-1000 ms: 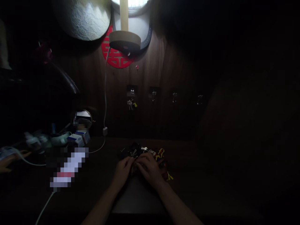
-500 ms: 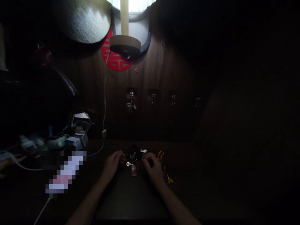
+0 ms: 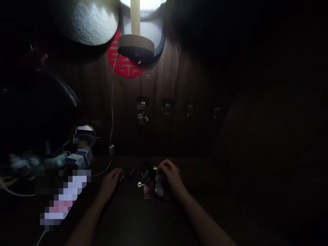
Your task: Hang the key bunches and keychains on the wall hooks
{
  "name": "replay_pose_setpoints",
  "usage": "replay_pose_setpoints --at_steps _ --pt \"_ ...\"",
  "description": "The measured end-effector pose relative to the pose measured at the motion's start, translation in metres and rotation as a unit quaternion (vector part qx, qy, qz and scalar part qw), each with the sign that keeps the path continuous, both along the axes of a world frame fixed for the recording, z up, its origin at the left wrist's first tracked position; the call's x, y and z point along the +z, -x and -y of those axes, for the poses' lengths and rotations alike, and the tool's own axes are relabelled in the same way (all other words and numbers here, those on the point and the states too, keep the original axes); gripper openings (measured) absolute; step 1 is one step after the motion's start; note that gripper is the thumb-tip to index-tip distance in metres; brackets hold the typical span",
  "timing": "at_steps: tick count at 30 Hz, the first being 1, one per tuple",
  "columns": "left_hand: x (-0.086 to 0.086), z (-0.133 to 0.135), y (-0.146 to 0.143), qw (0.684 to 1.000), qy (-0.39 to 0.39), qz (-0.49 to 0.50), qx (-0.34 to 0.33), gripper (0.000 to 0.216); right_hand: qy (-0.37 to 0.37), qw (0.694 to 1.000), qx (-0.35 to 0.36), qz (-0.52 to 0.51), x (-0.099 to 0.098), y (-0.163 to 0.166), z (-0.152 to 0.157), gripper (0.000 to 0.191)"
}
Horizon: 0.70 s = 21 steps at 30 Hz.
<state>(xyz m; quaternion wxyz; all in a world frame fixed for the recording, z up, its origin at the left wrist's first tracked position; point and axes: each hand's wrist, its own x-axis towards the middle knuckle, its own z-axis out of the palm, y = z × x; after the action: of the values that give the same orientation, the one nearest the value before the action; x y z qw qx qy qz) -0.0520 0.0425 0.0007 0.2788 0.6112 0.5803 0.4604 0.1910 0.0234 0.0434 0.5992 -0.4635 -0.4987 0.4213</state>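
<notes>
My left hand (image 3: 112,180) rests on the dark table with its fingers loosely curled in, left of a small pile and apart from it. Nothing shows in it. Over the pile's right side, my right hand (image 3: 172,176) is closed, thumb and fingers pinched together on a shiny grey object (image 3: 159,187) that extends below them; its kind is unclear in the dim light. In the pile lie black items (image 3: 146,167), a silver key (image 3: 139,184) and a small pinkish rectangular tag (image 3: 146,192). A thin metal piece (image 3: 132,171) sits nearer the left hand.
A lit lamp (image 3: 135,44) hangs over a red paper cutout (image 3: 128,70). Keys (image 3: 141,118) hang on one of several wall hooks (image 3: 190,109). At left stand a round mirror (image 3: 84,135), blue-white boxes (image 3: 78,159) and bottles (image 3: 20,164); a white cable (image 3: 112,126) runs down the wall.
My left hand has drawn back left, away from the pile. My right hand has shifted slightly right and up, and the shiny grey object now shows beneath its fingers. The view has shifted a little.
</notes>
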Motion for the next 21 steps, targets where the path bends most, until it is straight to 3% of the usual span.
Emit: replay_pose_setpoints --at_steps 4,7,12,17,21 --pt "0.002 -0.002 0.001 1.000 0.004 0.004 0.001 0.047 0.005 0.997 0.017 -0.080 0.034 0.004 -0.025 0.022" --pt "0.002 -0.004 0.002 1.000 0.010 0.005 0.002 0.049 -0.031 0.991 0.018 -0.129 0.056 0.008 -0.048 0.025" --pt "0.001 -0.005 0.002 1.000 0.009 0.000 -0.007 0.049 -0.140 0.986 -0.011 -0.091 0.091 0.020 -0.082 0.020" --pt "-0.002 -0.007 0.003 1.000 0.007 0.004 -0.005 0.047 -0.208 0.977 -0.010 -0.039 0.128 0.037 -0.107 0.019" --pt "-0.004 -0.009 0.003 1.000 0.002 0.005 -0.010 0.046 -0.250 0.968 -0.025 0.024 0.147 0.045 -0.127 0.016"
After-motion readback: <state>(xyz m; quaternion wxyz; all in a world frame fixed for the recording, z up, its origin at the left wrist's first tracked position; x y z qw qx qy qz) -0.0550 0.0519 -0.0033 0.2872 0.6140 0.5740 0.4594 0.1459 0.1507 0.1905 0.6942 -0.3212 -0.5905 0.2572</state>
